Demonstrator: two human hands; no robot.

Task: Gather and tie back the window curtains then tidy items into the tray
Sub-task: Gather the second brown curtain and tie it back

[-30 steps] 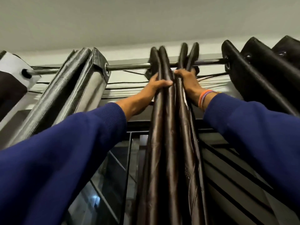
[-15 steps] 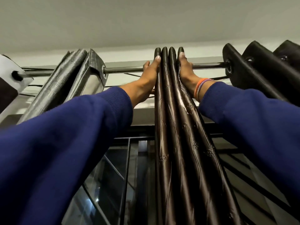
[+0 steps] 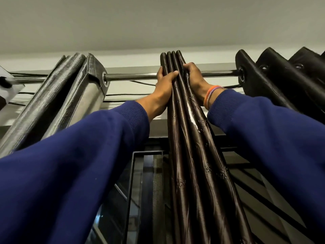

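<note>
Curtain (image 3: 190, 138) pleats (glossy brown satin) squeezed between both hands (image 3: 177, 81).

The curtain (image 3: 191, 138) in the middle is a shiny dark brown with a faint embossed floral-ish pattern running down the folds. The curtain panel on the left (image 3: 73, 95) is a grey-black with a woven texture look, and the one on the right (image 3: 274, 76) is pretty much plain black. Rod (image 3: 133, 76) is silver metal. Sleeves (image 3: 88, 155) are deep blue, ribbed at the cuffs, plus orange and purple wristbands (image 3: 210, 95). Ceiling (image 3: 158, 22) is off-white grey.
</note>
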